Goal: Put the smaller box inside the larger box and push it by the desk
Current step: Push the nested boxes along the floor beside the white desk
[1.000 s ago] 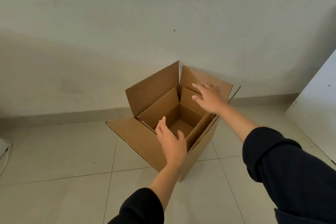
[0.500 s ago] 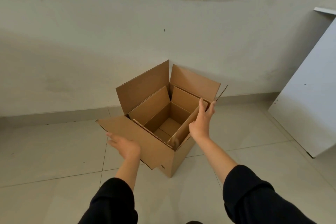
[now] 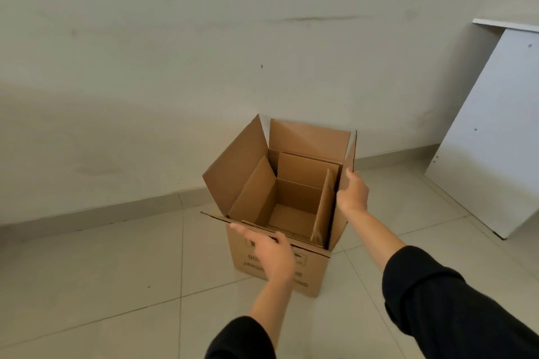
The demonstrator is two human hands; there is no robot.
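- Already the smaller box point(image 3: 294, 201) sits nested in the larger box point(image 3: 280, 268), open top up, its flaps standing inside the bigger one's walls.
- The larger box stands on the tiled floor point(image 3: 87, 271) near the wall's skirting, printed side facing the person, all four flaps open.
- The left hand point(image 3: 269, 253) lies flat against the near face at the upper rim, fingers spread and extended, resting on the cardboard rather than gripping it.
- The right hand point(image 3: 351, 194) holds the right-hand flap point(image 3: 348, 160), thumb on one side and the other digits behind; whether it pinches firmly or only steadies the flap I cannot tell.
- The white panel of the desk point(image 3: 493, 137) leans into view at the far right, well apart from the box, so it lies to the right of both hands.
- The coming move looks like a rightward slide; the left hand is on the near side and placed to drive, while the right hand is on the leading side, nearer the desk.
- The flap is floppy, so pushing low on the box wall would likely move it more cleanly.
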